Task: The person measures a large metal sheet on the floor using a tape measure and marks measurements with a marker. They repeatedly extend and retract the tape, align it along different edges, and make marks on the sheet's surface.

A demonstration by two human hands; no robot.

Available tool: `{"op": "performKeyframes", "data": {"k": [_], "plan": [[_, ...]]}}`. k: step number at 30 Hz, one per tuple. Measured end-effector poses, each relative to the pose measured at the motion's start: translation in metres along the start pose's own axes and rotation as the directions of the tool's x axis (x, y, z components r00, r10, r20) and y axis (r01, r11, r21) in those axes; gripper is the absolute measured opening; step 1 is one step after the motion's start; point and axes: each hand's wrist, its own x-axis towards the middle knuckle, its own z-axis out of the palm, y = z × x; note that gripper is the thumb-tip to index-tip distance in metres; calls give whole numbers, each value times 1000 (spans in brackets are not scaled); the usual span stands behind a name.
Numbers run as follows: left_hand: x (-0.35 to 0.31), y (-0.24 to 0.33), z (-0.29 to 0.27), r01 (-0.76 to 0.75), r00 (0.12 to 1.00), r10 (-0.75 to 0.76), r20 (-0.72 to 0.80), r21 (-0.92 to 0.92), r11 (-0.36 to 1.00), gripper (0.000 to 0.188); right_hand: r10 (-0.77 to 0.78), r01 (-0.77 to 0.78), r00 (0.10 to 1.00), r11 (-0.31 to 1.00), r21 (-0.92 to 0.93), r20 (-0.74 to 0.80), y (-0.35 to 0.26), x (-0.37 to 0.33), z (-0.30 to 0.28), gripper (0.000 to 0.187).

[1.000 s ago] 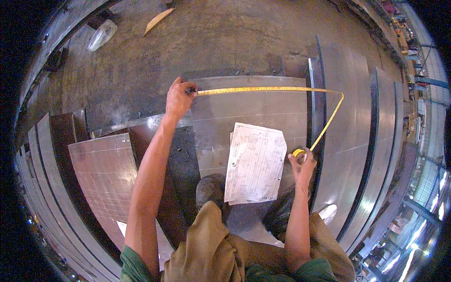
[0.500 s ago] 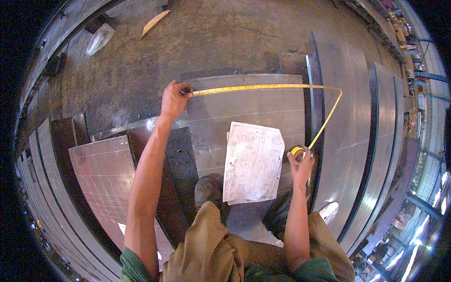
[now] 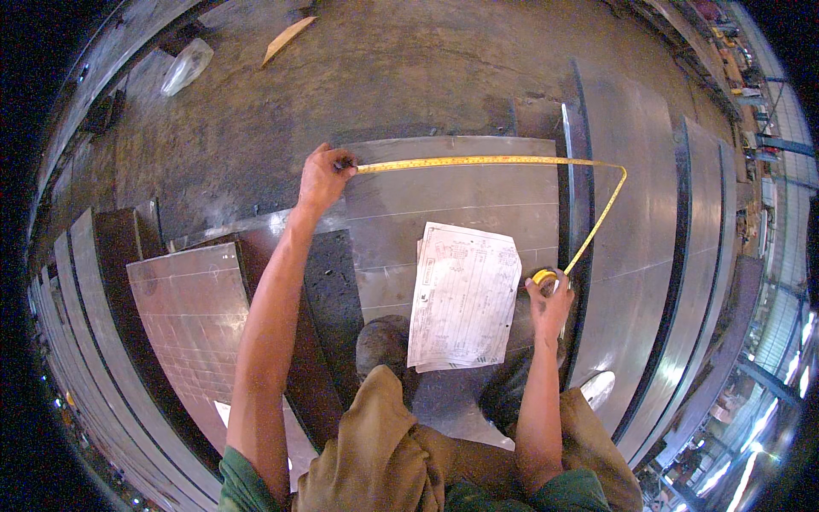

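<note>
A yellow tape measure blade (image 3: 478, 160) stretches across the far part of a grey metal plate (image 3: 461, 192). My left hand (image 3: 322, 179) is closed on its end by the plate's far left corner, along with a small dark object I cannot make out. Past the plate's right edge the blade bends sharply and runs back to the yellow tape case (image 3: 544, 277), which my right hand (image 3: 550, 305) grips. Printed drawing sheets (image 3: 463, 299) lie on the plate between my forearms, close to my right hand.
More metal plates lie at the right (image 3: 631, 213) and a reddish plate (image 3: 192, 299) at the left, with dark gaps between them. My boot (image 3: 381, 343) is beside the sheets. A wood piece (image 3: 287, 40) and a clear plastic bag (image 3: 186, 66) lie on the far floor.
Hardly anything differs. The whole scene sits slightly farther right in the view; both hands keep their hold and the tape stays stretched and bent.
</note>
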Motion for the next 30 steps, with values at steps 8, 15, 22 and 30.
{"op": "performKeyframes", "data": {"k": [8, 15, 22, 30], "plan": [[0, 7, 0, 20, 1000, -21, -23, -15, 1000, 17, -28, 31, 999, 998, -56, 38, 10, 4, 1, 79], [3, -2, 2, -8, 1000, 9, 17, -8, 1000, 18, -100, 100, 995, 995, -2, 0, 7, -1, -2, 76], [3, -5, 5, -9, 1000, 9, 13, -21, 1000, 19, -66, 64, 997, 997, -49, -35, 8, 1, 5, 71], [4, -6, 5, -26, 999, 26, 20, 33, 999, 20, -122, 120, 992, 991, -57, -39, 19, 5, 9, 72]]}}
